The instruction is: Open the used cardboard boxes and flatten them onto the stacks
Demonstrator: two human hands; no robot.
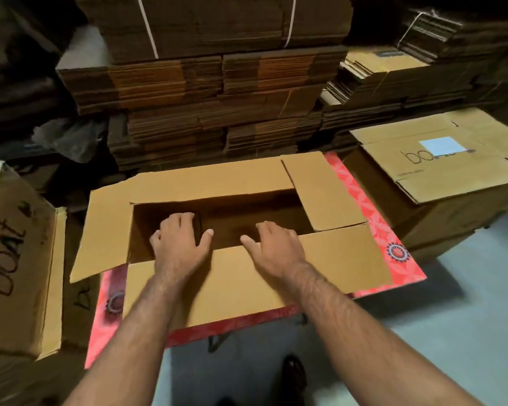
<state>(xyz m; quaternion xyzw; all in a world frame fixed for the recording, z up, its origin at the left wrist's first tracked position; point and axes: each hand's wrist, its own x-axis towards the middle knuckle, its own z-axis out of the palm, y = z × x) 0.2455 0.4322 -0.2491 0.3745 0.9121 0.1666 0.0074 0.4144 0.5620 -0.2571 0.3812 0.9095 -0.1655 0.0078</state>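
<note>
Both hands, the left hand [178, 247] and the right hand [273, 249], are lying open, fingers spread, over the near rim of the open brown cardboard box [226, 218]; pressing unevenly could be tipping it off the red patterned counter [393, 247] at its near edge.

Both hands, left hand [179, 247] and right hand [276, 249], press flat on the open cardboard box [247, 276] before stacked flattened cardboard [211, 106].

We cannot see the open box's [229, 276] dark inside clearly. A blue label [442, 146] covers part of the printed word on the right box [440, 171]. The left box [18, 259] runs past the frame's edge.
</note>
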